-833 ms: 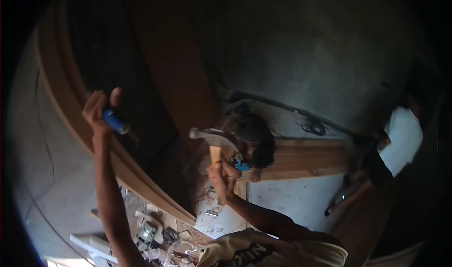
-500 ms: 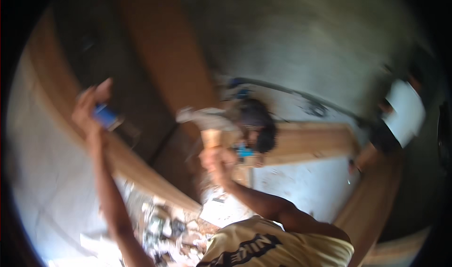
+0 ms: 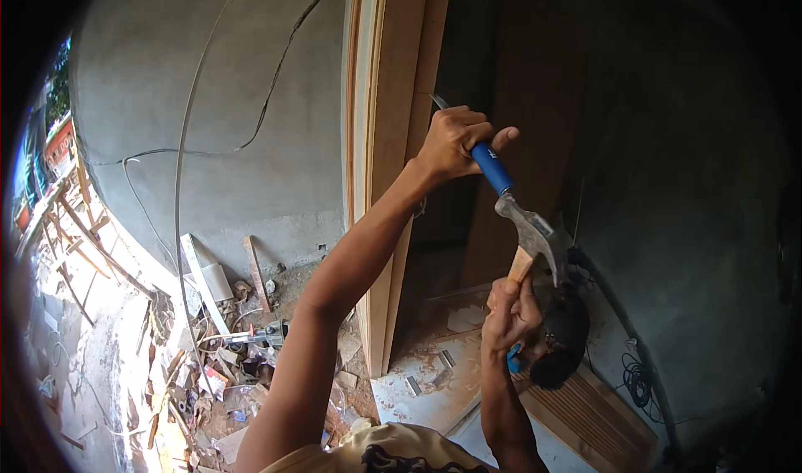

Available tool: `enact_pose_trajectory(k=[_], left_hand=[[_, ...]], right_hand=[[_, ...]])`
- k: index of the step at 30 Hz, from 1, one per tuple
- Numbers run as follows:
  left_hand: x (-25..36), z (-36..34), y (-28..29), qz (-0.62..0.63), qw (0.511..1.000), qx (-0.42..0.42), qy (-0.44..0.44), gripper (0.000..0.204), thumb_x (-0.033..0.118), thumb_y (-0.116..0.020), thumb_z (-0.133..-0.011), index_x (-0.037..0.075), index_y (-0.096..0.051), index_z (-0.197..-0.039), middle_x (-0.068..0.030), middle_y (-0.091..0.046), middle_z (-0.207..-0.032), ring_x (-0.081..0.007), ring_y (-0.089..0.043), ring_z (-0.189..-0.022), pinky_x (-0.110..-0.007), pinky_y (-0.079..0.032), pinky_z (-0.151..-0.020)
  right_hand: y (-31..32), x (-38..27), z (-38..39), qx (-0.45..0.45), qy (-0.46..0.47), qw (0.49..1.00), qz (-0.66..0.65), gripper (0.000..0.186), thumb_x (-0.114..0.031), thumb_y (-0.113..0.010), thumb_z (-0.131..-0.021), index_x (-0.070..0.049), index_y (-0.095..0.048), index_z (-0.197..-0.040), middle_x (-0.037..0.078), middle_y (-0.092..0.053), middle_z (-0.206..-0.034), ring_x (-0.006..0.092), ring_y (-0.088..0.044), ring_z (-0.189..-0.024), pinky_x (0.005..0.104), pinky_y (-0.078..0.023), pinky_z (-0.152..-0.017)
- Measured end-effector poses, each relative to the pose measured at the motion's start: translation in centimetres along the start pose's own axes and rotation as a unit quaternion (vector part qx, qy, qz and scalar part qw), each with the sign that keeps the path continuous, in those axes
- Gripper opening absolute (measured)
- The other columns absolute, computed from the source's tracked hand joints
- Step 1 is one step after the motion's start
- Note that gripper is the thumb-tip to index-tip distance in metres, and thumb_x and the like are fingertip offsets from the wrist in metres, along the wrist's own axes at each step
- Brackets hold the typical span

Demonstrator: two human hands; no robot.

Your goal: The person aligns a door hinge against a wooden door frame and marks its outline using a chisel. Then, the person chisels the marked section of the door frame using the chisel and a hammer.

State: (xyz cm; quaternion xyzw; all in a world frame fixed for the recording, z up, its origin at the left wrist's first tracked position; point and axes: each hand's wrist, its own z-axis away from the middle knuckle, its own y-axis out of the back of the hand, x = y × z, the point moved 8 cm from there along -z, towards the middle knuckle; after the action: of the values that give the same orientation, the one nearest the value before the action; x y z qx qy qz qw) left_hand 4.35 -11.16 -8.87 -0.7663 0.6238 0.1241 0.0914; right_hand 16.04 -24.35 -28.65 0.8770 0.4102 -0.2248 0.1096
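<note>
Two hands, apart: the left hand [image 3: 455, 146] clasps a blue-handled chisel [image 3: 493, 169], blade at or near a wooden frame [image 3: 399, 114]; below, the right hand [image 3: 511, 313] grips a hammer [image 3: 537, 232], head meeting the handle's end. Chiselling seems underway; another blow calls for steady, square aim.

Seemingly a building site, bare grey cement wall [image 3: 251, 55] stood left of a tall brown wooden frame [image 3: 399, 72], jumbled pale rubble [image 3: 200, 406] lay left of its foot, grooved brown boards [image 3: 585, 410] lay to its right

1 downward head-worn fisheye view
</note>
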Motion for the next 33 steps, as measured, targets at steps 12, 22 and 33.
enact_pose_trajectory(k=[12,22,33], left_hand=[[-2.5,1.9,3.8,0.065,0.987,0.132,0.063,0.06,0.022,-0.076,-0.088,0.01,-0.032,-0.048,-0.0019,-0.032,-0.046,-0.0165,-0.03,-0.041,-0.034,-0.026,-0.043],[4.5,-0.6,-2.9,0.028,0.985,-0.169,0.036,0.037,0.034,-0.078,-0.081,0.008,-0.057,-0.065,-0.004,-0.047,-0.068,-0.0182,-0.044,-0.064,-0.035,-0.034,-0.073],[0.8,-6.6,-0.8,-0.058,0.994,-0.032,0.085,0.051,0.036,-0.08,-0.076,0.002,-0.048,-0.094,-0.0087,-0.048,-0.069,-0.0243,-0.049,-0.071,-0.039,-0.039,-0.075]], right_hand=[[10.5,0.7,6.8,0.207,0.055,0.97,-0.112,0.052,-0.027,-0.036,-0.11,0.007,-0.03,-0.148,0.004,-0.044,-0.069,0.0074,-0.034,-0.053,0.0199,-0.031,-0.048],[13.0,5.2,10.2,0.219,-0.213,0.947,-0.095,0.034,-0.03,-0.046,-0.107,0.002,-0.054,-0.099,-0.001,-0.039,-0.063,0.0037,-0.031,-0.048,0.0197,-0.022,-0.042],[12.1,7.1,13.2,0.212,-0.337,0.913,-0.084,0.036,-0.035,-0.048,-0.106,0.0,-0.058,-0.101,-0.002,-0.039,-0.062,0.0033,-0.033,-0.046,0.0211,-0.02,-0.04]])
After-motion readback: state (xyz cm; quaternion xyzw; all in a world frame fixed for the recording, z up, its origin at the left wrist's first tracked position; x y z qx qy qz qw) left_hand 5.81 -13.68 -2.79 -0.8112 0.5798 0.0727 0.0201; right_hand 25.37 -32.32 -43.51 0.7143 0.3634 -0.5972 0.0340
